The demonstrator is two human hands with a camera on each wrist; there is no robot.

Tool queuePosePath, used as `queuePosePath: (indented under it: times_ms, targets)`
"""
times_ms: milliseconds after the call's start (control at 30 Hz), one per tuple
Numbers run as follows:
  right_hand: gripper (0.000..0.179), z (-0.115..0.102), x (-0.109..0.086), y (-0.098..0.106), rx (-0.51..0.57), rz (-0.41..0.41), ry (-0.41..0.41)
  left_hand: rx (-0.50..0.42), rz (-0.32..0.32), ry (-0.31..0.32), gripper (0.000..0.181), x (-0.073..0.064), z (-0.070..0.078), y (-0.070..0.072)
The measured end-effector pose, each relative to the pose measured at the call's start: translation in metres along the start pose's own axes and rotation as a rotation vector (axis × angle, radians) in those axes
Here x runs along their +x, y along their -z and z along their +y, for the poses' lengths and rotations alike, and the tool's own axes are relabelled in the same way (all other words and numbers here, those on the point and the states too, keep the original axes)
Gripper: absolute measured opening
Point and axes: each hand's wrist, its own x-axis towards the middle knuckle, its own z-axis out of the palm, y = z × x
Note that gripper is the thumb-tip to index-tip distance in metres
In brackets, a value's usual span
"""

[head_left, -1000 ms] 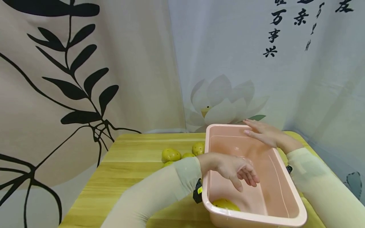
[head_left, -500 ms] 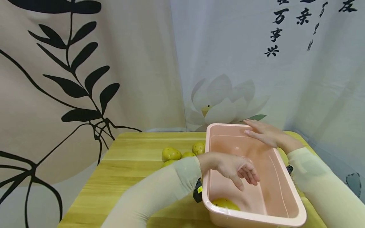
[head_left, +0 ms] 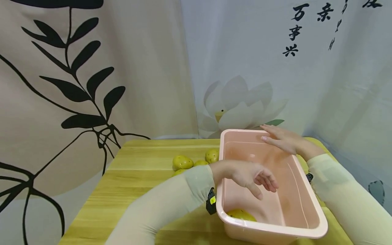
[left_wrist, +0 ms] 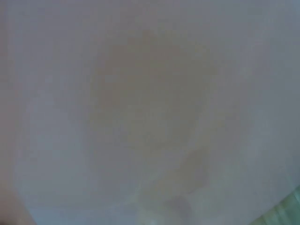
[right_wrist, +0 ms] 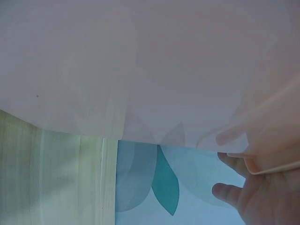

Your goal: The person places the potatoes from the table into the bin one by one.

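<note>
A pale pink plastic basin [head_left: 318, 226] stands on the table's right side. Over its left rim reaches my left hand [head_left: 252, 177], fingers loosely bent above the basin floor and holding nothing. My right hand [head_left: 283, 139] rests on the far right corner of the rim with its fingers extended. The right wrist view catches fingers [right_wrist: 227, 193] of that hand by the rim, with the basin's outer wall [right_wrist: 164, 79] filling most of the picture. One yellow potato [head_left: 241, 214] lies inside the basin at the near left corner. A blurred pale surface fills the left wrist view.
Several more yellow potatoes [head_left: 182, 162] sit on the wooden table [head_left: 147, 154], left of the basin and partly behind the left forearm. Behind the table hangs a printed curtain [head_left: 156, 68] with black leaves, a lotus and writing.
The whole scene has shifted slightly upward in the head view. Both hands, the basin and the potatoes keep their places relative to one another.
</note>
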Motion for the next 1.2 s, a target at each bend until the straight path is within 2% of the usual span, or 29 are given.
queuePosePath:
  times_ms: [333, 467, 700, 900, 1067, 1200]
  targets:
    - [0.070, 0.003, 0.002, -0.001, -0.024, 0.006, 0.015, 0.005, 0.085, -0.060, 0.049, -0.019, 0.011, 0.008]
    - [0.070, 0.002, 0.001, 0.000, -0.031, 0.001, 0.016, -0.013, 0.102, -0.069, 0.049, -0.027, 0.012, 0.012]
    - [0.071, 0.002, 0.003, 0.001, -0.032, -0.008, 0.004, 0.029, 0.133, -0.082, 0.050, -0.041, 0.014, 0.016]
    - [0.072, 0.004, 0.005, 0.000, -0.020, -0.010, 0.002, -0.013, 0.178, -0.147, 0.051, -0.058, 0.017, 0.021]
    - [0.073, 0.003, 0.006, 0.000, -0.018, -0.008, 0.006, 0.015, 0.230, -0.143, 0.052, -0.071, 0.019, 0.027]
    - [0.073, 0.003, 0.006, -0.001, -0.014, 0.004, -0.008, 0.002, 0.241, -0.165, 0.053, -0.078, 0.018, 0.029]
